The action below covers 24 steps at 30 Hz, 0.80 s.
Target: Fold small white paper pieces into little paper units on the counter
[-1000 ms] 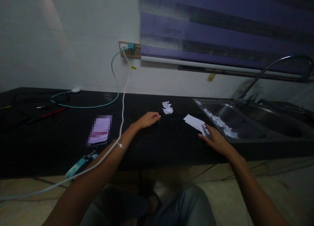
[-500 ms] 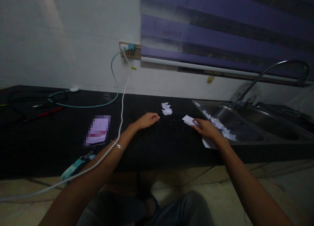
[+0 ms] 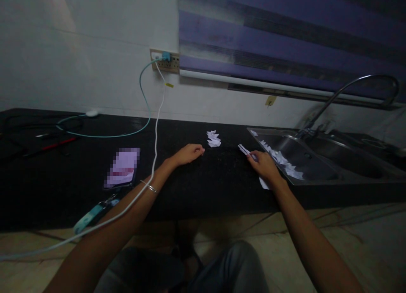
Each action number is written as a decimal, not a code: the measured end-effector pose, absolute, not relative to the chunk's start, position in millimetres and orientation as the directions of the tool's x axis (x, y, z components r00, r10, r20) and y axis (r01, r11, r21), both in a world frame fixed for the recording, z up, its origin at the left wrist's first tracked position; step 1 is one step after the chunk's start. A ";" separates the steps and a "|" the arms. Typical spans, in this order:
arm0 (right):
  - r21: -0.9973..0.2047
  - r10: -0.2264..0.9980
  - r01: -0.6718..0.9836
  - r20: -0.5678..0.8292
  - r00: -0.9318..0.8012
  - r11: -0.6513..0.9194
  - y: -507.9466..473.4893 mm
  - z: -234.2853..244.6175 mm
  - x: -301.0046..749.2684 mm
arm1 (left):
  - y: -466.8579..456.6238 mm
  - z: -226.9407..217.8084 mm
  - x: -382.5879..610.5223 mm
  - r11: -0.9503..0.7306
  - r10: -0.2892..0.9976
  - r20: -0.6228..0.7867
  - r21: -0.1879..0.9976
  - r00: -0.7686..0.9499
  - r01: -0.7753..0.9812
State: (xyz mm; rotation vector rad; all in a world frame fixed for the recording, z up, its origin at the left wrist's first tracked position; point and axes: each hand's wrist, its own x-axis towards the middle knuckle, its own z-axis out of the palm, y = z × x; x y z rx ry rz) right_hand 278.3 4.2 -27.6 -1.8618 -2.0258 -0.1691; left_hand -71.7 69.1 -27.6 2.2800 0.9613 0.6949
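My left hand (image 3: 190, 153) rests on the black counter with its fingers curled in, and nothing shows in it. Just beyond it lies a small row of folded white paper pieces (image 3: 213, 139). My right hand (image 3: 264, 164) is closed on a few folded white papers (image 3: 243, 149), which stick out past the thumb and fingers toward the left. Under that hand's heel, part of another white paper (image 3: 264, 183) shows on the counter; the hand covers the rest. More folded paper pieces (image 3: 282, 159) line the sink's left edge.
At right is a metal sink (image 3: 301, 183) with a curved faucet (image 3: 358, 79). A phone (image 3: 122, 168) with a teal strap (image 3: 90, 219) lies at left. From the wall socket (image 3: 165, 61), a white cable (image 3: 156, 145) crosses over my left forearm. A red-and-black cord or tool (image 3: 58, 144) lies far left.
The papers in my right hand have tilted and now show their edges rather than a flat face. My left hand keeps its place and pose. The whole view has shifted slightly.
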 end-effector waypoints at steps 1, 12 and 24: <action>-0.166 0.932 0.980 0.359 -0.045 0.111 4.0 -27.7 277.8 | 69.6 -27.9 -71.7 -0.584 0.755 0.238 0.667 0.611 0.462; -0.210 0.927 0.971 0.373 -0.029 0.115 3.9 -32.6 281.0 | 70.5 -30.6 -71.6 -0.568 0.762 0.233 0.687 0.604 0.453; -0.259 0.916 0.945 0.392 -0.086 0.199 8.0 -43.2 291.6 | 72.3 -32.1 -72.5 -0.578 0.752 0.230 0.681 0.618 0.449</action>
